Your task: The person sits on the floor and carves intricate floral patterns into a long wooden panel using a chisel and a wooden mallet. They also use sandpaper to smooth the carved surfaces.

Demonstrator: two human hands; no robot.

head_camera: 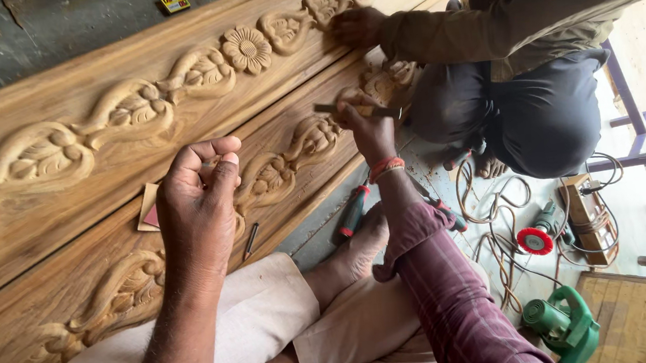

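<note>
- Wooden, pale and long: two carved boards with raised leaf-and-flower relief, near carved board [115, 293] under the hands, far carved board [98, 108] beyond it.
- Left hand [199, 208] curled loosely over the near board's carving, grip empty, fingertips bent inward; small brown sandpaper sheet [150, 208] just beside it.
- Right hand [369, 127] clenched on a slim metal-bladed chisel [356, 109], lying across the leaf carving (red thread band at the wrist).
- Co-worker's hand [356, 27] pressed on the far board's relief.
- Red-and-green-handled screwdriver [353, 211] on the floor by the bare foot.
- Green power tool [563, 324] and tangled orange cable [501, 259] farther right.
</note>
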